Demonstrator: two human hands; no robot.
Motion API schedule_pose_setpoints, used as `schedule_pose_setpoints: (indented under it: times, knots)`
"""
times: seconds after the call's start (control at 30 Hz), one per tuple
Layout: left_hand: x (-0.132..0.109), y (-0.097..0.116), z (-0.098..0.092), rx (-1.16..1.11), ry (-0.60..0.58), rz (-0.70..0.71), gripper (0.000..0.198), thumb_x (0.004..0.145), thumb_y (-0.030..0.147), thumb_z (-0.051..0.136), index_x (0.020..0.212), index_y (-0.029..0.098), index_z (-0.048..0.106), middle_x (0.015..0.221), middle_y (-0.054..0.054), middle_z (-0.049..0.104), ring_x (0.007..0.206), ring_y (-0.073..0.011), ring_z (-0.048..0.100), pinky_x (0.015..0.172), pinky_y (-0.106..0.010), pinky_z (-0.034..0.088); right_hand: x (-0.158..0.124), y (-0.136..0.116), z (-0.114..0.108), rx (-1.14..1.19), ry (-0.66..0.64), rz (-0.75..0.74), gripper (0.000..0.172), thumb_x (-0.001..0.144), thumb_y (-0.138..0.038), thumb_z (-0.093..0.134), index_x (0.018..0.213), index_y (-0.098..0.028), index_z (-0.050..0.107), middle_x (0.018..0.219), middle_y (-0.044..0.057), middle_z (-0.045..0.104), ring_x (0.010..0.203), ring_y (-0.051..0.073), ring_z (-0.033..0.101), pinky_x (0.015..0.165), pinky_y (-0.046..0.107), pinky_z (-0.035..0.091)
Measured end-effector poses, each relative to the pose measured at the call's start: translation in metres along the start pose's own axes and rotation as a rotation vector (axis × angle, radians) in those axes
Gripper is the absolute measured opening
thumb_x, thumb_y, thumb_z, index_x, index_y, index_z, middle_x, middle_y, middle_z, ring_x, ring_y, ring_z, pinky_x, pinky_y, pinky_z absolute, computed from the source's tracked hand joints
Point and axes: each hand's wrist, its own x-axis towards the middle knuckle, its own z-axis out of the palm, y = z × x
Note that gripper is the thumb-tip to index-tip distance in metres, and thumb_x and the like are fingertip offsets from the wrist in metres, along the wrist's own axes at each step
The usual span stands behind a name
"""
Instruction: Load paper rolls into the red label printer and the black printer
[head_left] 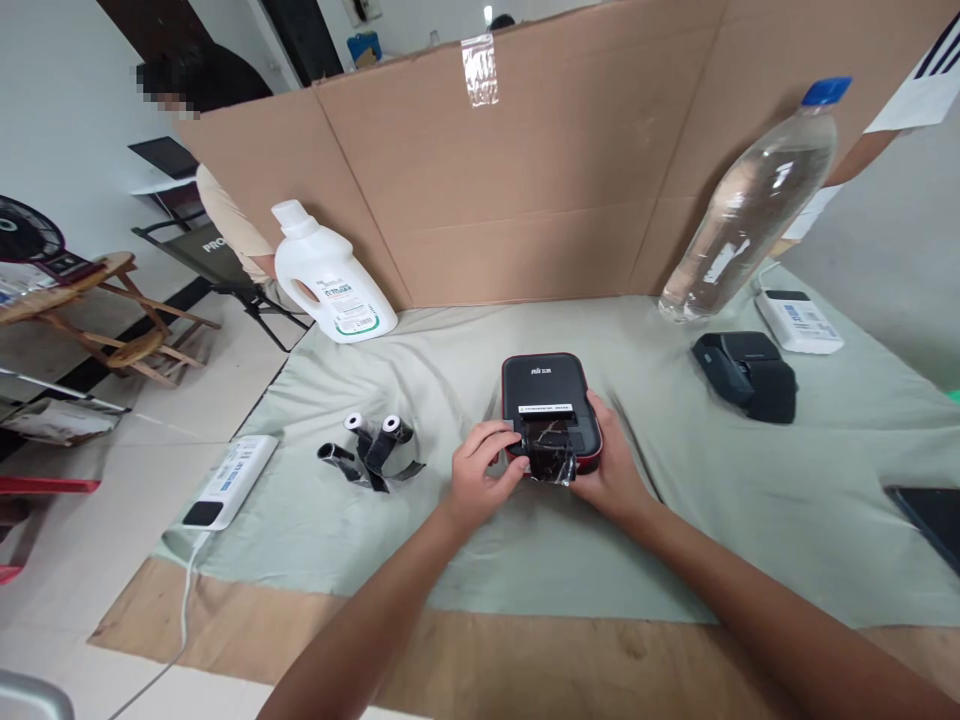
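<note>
A black portable printer [541, 382] with a red rim lies on the green cloth in front of me. A shiny, crumpled black film [553, 458] hangs out of the slot at its near end. My left hand [484, 468] pinches the film's left edge with thumb and fingers. Around the printer's right side and near corner, my right hand [611, 465] is closed, with some of its fingers hidden beneath. To the left of my left hand sit several small rolls of black ribbon [375, 448] with loose tails, some on white cores.
Behind the cloth [450, 560] stands a cardboard panel [517, 190], with a white detergent bottle [337, 280] and a water bottle [757, 210] against it. White devices [232, 482] lie at both sides. A black case [744, 375] and a phone [930, 515] are on the right. People [232, 220] are behind the panel.
</note>
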Motion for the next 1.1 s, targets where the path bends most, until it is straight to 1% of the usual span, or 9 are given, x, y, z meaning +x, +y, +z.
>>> schedule_pose_setpoints:
  times: [0.1,0.27,0.47,0.53,0.6,0.77,0.93,1.1]
  knots:
    - [0.0,-0.004,0.0,-0.004,-0.012,-0.004,0.018,0.094,0.03,0.067,0.109,0.02,0.068,0.109,-0.009,0.069,0.082,-0.0149,0.068,0.061,-0.024,0.056,0.0,0.001,-0.001,-0.003,-0.001,-0.004,0.117,0.069,-0.046,0.086,0.164,-0.037,0.02,0.144,0.014,0.051,0.131,0.045,0.053,0.106,0.064,0.047]
    - [0.0,-0.011,0.001,0.011,-0.061,-0.007,0.024,0.095,0.036,0.065,0.113,0.019,0.069,0.11,-0.01,0.069,0.093,-0.0194,0.07,0.077,-0.033,0.062,0.001,-0.004,-0.003,-0.031,-0.028,0.02,0.114,0.072,-0.045,0.085,0.164,-0.034,0.019,0.146,0.016,0.05,0.132,0.045,0.052,0.109,0.063,0.045]
    - [0.0,-0.016,-0.001,0.013,-0.102,-0.021,0.03,0.097,0.042,0.062,0.115,0.02,0.07,0.112,-0.011,0.07,0.097,-0.0209,0.07,0.085,-0.036,0.061,0.003,-0.007,-0.004,-0.044,-0.036,0.036,0.114,0.071,-0.047,0.085,0.163,-0.033,0.018,0.147,0.016,0.05,0.132,0.046,0.053,0.109,0.063,0.045]
    - [0.0,-0.016,-0.002,0.008,-0.111,-0.013,0.03,0.098,0.042,0.061,0.116,0.02,0.07,0.113,-0.011,0.07,0.098,-0.0205,0.07,0.084,-0.035,0.061,0.004,-0.008,-0.004,-0.046,-0.037,0.038,0.114,0.072,-0.047,0.085,0.163,-0.033,0.019,0.147,0.016,0.05,0.132,0.045,0.052,0.109,0.062,0.045]
    - [0.0,-0.016,-0.001,0.009,-0.105,0.002,0.028,0.098,0.039,0.062,0.117,0.02,0.07,0.113,-0.01,0.07,0.094,-0.0191,0.07,0.08,-0.033,0.061,0.004,-0.008,-0.005,-0.039,-0.042,0.035,0.113,0.072,-0.047,0.085,0.163,-0.033,0.019,0.147,0.016,0.049,0.133,0.045,0.052,0.11,0.062,0.044]
    - [-0.003,-0.015,0.002,0.045,-0.045,0.054,0.027,0.099,0.037,0.061,0.116,0.019,0.069,0.11,-0.01,0.07,0.09,-0.0171,0.071,0.074,-0.029,0.061,0.004,-0.008,-0.004,-0.022,-0.04,0.021,0.115,0.072,-0.046,0.086,0.163,-0.035,0.017,0.146,0.016,0.047,0.132,0.043,0.051,0.11,0.062,0.044]
    - [-0.005,-0.014,0.002,0.09,-0.045,0.047,0.028,0.099,0.038,0.059,0.117,0.02,0.07,0.111,-0.01,0.071,0.09,-0.018,0.072,0.075,-0.031,0.063,0.004,-0.01,-0.004,-0.008,-0.063,0.059,0.118,0.072,-0.046,0.085,0.164,-0.037,0.013,0.146,0.014,0.047,0.128,0.042,0.054,0.11,0.062,0.046]
    - [-0.005,-0.012,0.0,0.08,-0.047,0.039,0.027,0.098,0.035,0.061,0.119,0.019,0.07,0.112,-0.01,0.072,0.095,-0.0191,0.072,0.08,-0.032,0.063,0.003,-0.008,-0.004,-0.014,-0.058,0.044,0.12,0.073,-0.045,0.085,0.166,-0.037,0.01,0.144,0.014,0.049,0.129,0.044,0.053,0.108,0.061,0.046]
